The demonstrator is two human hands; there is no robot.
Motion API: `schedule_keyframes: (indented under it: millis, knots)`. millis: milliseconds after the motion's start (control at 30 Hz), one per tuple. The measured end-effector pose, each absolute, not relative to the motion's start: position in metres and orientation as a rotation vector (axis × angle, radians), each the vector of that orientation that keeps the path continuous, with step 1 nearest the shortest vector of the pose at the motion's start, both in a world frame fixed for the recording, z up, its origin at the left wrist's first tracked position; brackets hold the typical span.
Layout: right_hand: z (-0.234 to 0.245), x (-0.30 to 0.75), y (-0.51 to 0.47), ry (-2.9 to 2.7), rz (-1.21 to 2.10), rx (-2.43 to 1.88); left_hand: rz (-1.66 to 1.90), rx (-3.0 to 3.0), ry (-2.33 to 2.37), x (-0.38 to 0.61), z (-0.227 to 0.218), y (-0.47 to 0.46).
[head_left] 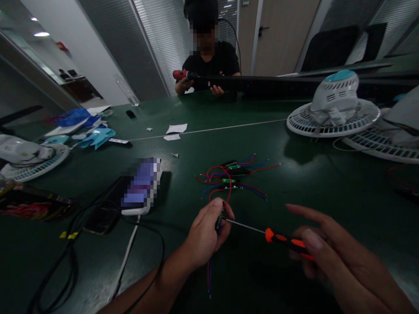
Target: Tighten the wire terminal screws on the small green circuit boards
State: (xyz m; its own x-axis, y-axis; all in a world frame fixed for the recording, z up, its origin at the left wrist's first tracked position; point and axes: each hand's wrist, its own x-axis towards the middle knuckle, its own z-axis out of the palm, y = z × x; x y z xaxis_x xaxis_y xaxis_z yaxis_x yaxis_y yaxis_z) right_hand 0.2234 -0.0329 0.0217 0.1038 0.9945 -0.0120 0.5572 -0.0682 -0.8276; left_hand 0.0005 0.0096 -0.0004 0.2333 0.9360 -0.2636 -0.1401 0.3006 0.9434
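My left hand (207, 233) is closed around a small green circuit board (220, 219) with red and blue wires that hang below my fist. My right hand (330, 255) grips an orange-and-black screwdriver (285, 240), index finger stretched out. The metal tip of the screwdriver touches the board in my left hand. Just beyond, a pile of similar small boards with red and blue wires (233, 176) lies on the dark green table (294, 187).
A phone (142, 185) with cables lies to the left. White fan parts (332, 107) sit at the right, another fan grille (29, 157) at the far left, and blue gloves (96, 136). Across the table a person (209, 56) holds a red-handled tool. Paper scraps (176, 129) lie mid-table.
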Motion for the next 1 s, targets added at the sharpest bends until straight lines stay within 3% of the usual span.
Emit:
schedule_keyframes:
  millis: [667,1000]
  knots:
    - [0.022,0.225,-0.03,-1.571,0.605,-1.707,0.9,0.981,1.077,0.0,0.002,0.01]
    - [0.016,0.228,-0.04,-1.435,0.719,-1.788,0.901,1.007,1.081,0.0,0.004,0.009]
